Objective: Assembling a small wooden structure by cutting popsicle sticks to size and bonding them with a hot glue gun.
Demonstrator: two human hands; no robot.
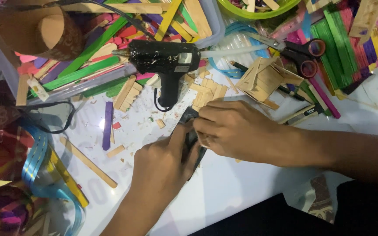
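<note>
1. Ribbon, blue (36, 161), coils at the far left edge; a cardboard tube (38, 32) stands above it beside a clear tray of coloured craft sticks (88, 57).
2. Loose on the white table (241, 183): a purple stick (107, 125) and a long plain wooden stick (88, 162), both well apart from my hands.
3. My left hand (162, 164) is curled shut around a dark tool (191, 131), probably a cutter; most of it is hidden, so I cannot tell its exact kind.
4. Black glue gun (165, 61) lies on its side just above my hands, glue stick poking out the back, untouched.
5. Row of short plain stick pieces (206, 94), laid side by side, sits between the glue gun and my right hand.
6. My right hand (237, 131) closes over the same dark tool from the right, fingertips pinching at its top end; whatever is pinched there is hidden.
7. Small wooden stick box (263, 81), already partly built, rests just behind my right hand; orange-handled scissors (298, 52) lie further right.
8. Judgement: box part assembled, pieces cut, more cutting in hand, gluing left.
</note>
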